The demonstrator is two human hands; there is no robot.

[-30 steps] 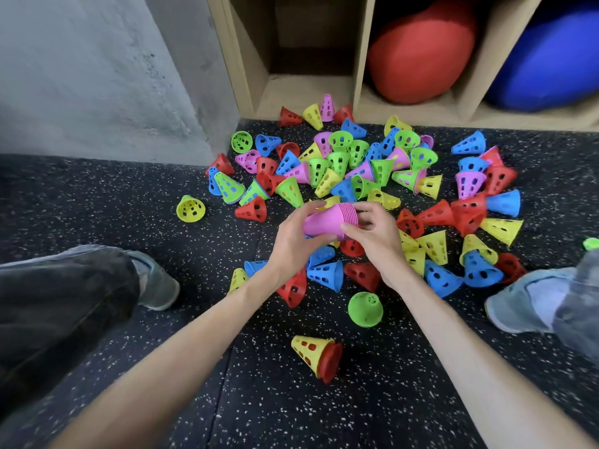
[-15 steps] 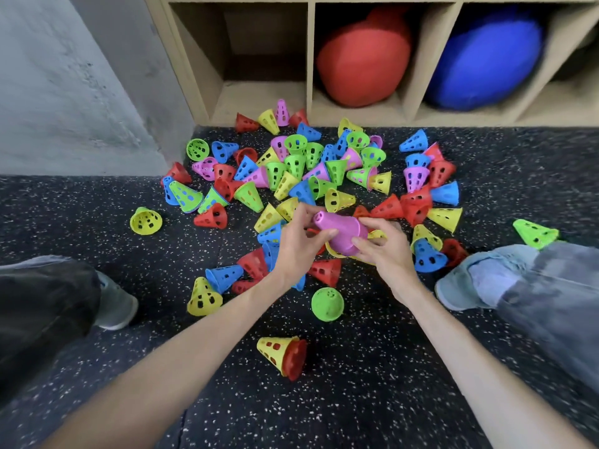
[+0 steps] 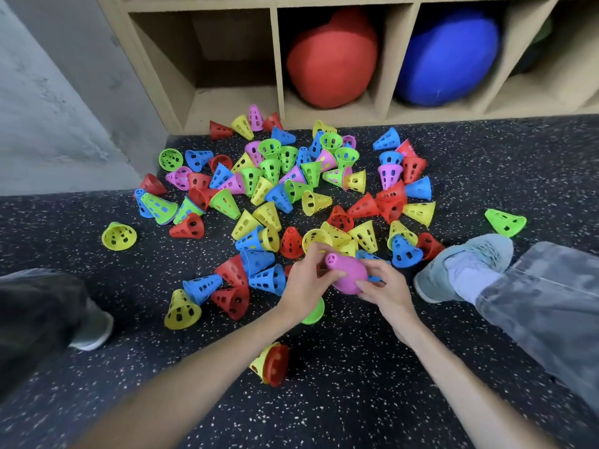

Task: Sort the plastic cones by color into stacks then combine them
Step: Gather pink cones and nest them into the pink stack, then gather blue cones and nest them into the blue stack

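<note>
At lower centre of the frame, both hands grip the pink cone stack [image 3: 346, 273]: left hand [image 3: 304, 283] fingers curl round its narrow tip, right hand [image 3: 385, 288] fingers pinch the wide rim. Best to keep it nested, then add loose pink cones [image 3: 389, 175].

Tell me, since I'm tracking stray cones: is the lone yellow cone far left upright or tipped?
Tipped. The yellow cone lies on the floor, its open mouth showing toward the camera.

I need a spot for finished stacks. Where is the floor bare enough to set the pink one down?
Bare floor lies right of the nested yellow-red cone, between the forearms, and left of the lone yellow cone. Ahead of both hands holding the pink stack, cones crowd the floor.
</note>
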